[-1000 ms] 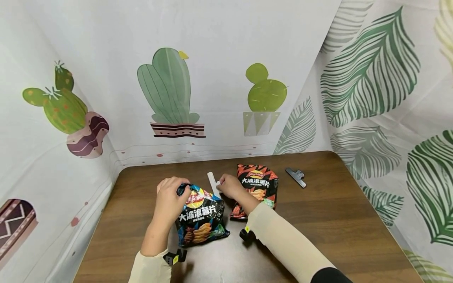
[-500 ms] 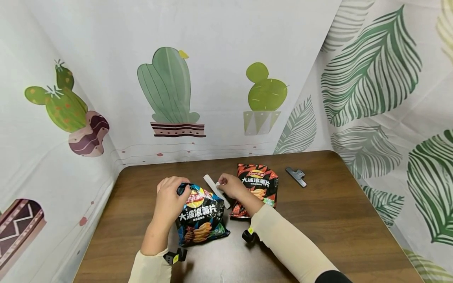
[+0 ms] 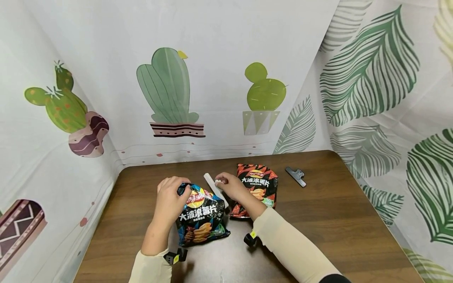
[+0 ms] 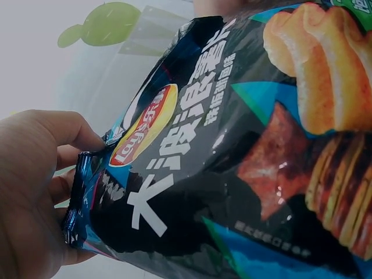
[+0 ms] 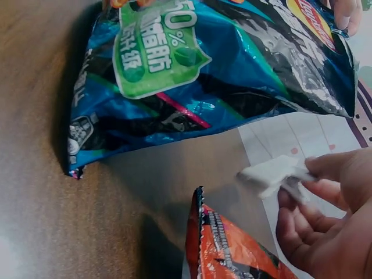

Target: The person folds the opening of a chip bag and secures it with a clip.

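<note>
My left hand (image 3: pixel 170 198) grips the folded top corner of a blue and black potato chip bag (image 3: pixel 199 220), which stands tilted on the table. In the left wrist view the thumb and fingers wrap the crimped top edge of this chip bag (image 4: pixel 192 192). Just right of the bag, my right hand (image 3: pixel 231 186) pinches a white bag clip (image 3: pixel 210 182) by its handle tabs. Seen from the right wrist, the white clip (image 5: pixel 270 173) is slightly blurred between thumb and fingers, beside the blue bag's side. The clip's near end lies close to the bag's right edge in the head view.
A red and black chip bag (image 3: pixel 260 181) lies under and beside my right forearm. Farther right on the brown wooden table (image 3: pixel 318 228) is a grey bag clip (image 3: pixel 296 177). A white printed cloth (image 3: pixel 219 78) hangs behind the table's far edge.
The white clip has swung, its far end now pointing more to the left and its near end nearer me. My right hand has shifted slightly; my left hand and the blue bag stay put.
</note>
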The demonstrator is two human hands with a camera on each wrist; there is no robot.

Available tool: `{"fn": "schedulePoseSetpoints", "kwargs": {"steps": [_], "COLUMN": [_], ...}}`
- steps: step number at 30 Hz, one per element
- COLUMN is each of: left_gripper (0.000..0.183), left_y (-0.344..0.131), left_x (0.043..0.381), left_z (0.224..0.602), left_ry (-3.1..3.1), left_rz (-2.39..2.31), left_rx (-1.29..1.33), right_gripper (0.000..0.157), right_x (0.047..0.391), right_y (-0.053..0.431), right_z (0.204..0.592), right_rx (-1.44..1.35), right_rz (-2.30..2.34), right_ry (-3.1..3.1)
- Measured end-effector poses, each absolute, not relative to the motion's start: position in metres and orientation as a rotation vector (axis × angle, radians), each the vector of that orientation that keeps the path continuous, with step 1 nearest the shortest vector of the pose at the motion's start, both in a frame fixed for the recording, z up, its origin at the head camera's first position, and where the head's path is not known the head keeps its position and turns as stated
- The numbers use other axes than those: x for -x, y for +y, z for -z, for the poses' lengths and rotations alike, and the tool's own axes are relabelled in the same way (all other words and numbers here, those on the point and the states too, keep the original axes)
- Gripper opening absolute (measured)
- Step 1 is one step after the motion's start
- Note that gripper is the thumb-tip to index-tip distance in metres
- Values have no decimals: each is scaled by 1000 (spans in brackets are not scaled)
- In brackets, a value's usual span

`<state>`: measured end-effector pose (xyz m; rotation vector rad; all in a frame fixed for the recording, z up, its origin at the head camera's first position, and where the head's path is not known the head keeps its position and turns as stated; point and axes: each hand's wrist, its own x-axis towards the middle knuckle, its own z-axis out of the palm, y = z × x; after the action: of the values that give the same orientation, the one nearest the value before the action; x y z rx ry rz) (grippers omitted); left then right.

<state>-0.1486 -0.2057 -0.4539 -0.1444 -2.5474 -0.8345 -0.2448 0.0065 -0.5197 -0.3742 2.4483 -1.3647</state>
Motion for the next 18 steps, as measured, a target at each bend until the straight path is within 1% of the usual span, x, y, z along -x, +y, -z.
{"fn": "schedulePoseSetpoints", "kwargs": {"steps": [3, 5, 13, 16, 18], "left_gripper": [7, 8, 8, 9, 9], "left_y": [-206, -206, -205, -204, -204], "left_x": [149, 149, 149, 148, 148], "left_z": [455, 455, 452, 450, 450], "left_ry": [-2550, -2550, -2560, -2558, -2558], "left_rz": [830, 830, 841, 840, 839], "left_rx": [142, 140, 134, 136, 136], "right_gripper": [39, 41, 34, 34, 37], "right_x": [244, 243, 241, 240, 239], "right_y": [8, 10, 17, 21, 23], "right_z": [520, 520, 519, 518, 518], "right_rx": [351, 324, 287, 320, 349], "right_rz": [1452, 1507, 1709, 1751, 1776], "right_ry": [2415, 2398, 2260, 2203, 2162]}}
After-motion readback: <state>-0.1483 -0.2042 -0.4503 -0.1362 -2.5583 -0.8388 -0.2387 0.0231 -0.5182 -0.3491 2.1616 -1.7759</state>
